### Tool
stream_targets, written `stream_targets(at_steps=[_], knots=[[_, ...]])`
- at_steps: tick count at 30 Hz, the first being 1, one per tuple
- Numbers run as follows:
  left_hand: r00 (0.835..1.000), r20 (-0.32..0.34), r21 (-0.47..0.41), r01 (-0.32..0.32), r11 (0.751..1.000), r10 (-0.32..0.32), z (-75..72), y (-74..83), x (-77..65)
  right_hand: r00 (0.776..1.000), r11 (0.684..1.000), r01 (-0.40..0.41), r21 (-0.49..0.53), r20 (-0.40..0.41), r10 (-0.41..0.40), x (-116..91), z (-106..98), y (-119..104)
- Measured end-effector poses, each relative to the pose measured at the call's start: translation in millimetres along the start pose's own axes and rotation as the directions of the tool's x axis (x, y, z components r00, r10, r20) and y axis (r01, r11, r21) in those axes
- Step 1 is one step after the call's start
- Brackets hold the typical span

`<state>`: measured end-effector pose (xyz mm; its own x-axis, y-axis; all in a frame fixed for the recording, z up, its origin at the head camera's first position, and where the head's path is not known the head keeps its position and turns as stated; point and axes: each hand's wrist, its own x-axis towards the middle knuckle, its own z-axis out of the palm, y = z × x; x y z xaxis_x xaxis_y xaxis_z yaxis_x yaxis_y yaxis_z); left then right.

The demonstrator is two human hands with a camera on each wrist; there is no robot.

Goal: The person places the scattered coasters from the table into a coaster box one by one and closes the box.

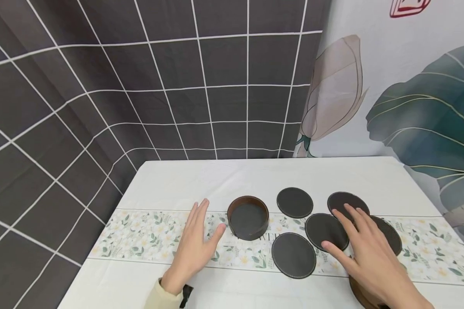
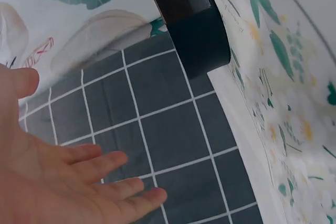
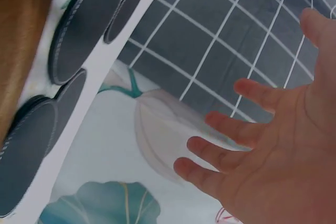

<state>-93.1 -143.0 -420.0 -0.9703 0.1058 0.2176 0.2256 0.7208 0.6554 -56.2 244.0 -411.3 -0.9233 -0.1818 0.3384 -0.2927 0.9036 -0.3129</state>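
A round coaster holder (image 1: 249, 234), dark outside with a brown inner rim, stands on the table right of my left hand (image 1: 195, 244). My left fingers are extended and apart from it; the left wrist view shows the holder (image 2: 199, 45) beyond the bare palm (image 2: 42, 182). My right hand (image 1: 375, 253) hovers with spread fingers over several round black coasters (image 1: 326, 231) with stitched edges, holding nothing. One coaster (image 1: 294, 255) lies nearer the front, another coaster (image 1: 294, 202) farther back. Part of the right-hand coaster (image 1: 390, 236) is hidden behind that hand.
A brown round wooden object (image 1: 359, 294) lies partly hidden beneath my right wrist. The white table (image 1: 201, 176) carries a floral band (image 1: 139, 236). Behind it hang a dark grid-patterned curtain (image 1: 224, 103) and a white leaf-print cloth (image 1: 371, 141).
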Motion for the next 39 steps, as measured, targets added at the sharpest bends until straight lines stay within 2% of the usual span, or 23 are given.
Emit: stream_targets(at_steps=[5, 11, 14, 20, 25, 29, 34, 39], knots=[[1.000, 0.010, -0.083, -0.003, 0.997, 0.004, 0.6, 2.2, 12.6, 0.999, 0.999, 0.032, -0.002, 0.019, -0.032, 9.0, -2.7, -11.2], [0.999, 0.042, -0.210, -0.002, 0.978, 0.011, 1.4, 8.5, 24.5, 0.997, 0.998, 0.069, 0.000, 0.047, -0.069, 18.6, -3.4, -22.7], [0.999, 0.049, -0.236, -0.004, 0.972, 0.016, 4.2, 9.4, 30.9, 0.994, 0.996, 0.085, 0.002, 0.067, -0.085, 21.7, -1.3, -27.3], [0.999, 0.032, -0.233, -0.031, 0.972, 0.039, 16.8, 4.8, 41.9, 0.989, 0.994, 0.112, 0.001, 0.096, -0.112, 25.9, 5.0, -33.2], [0.999, 0.034, -0.229, -0.029, 0.973, 0.037, 26.7, -0.2, 44.6, 0.986, 0.993, 0.119, 0.001, 0.115, -0.119, 26.7, 8.8, -36.5], [0.996, 0.082, -0.216, 0.001, 0.976, 0.017, 30.3, -4.8, 43.8, 0.984, 0.994, 0.112, -0.012, 0.142, -0.109, 26.7, 11.5, -39.0], [0.986, 0.164, -0.187, 0.050, 0.981, -0.019, 32.7, -8.0, 43.2, 0.980, 0.993, 0.118, -0.024, 0.165, -0.112, 29.4, 17.5, -39.5], [0.975, 0.220, -0.184, 0.060, 0.981, -0.019, 35.1, -8.7, 41.6, 0.978, 0.989, 0.142, -0.035, 0.162, -0.134, 30.6, 26.4, -37.7]])
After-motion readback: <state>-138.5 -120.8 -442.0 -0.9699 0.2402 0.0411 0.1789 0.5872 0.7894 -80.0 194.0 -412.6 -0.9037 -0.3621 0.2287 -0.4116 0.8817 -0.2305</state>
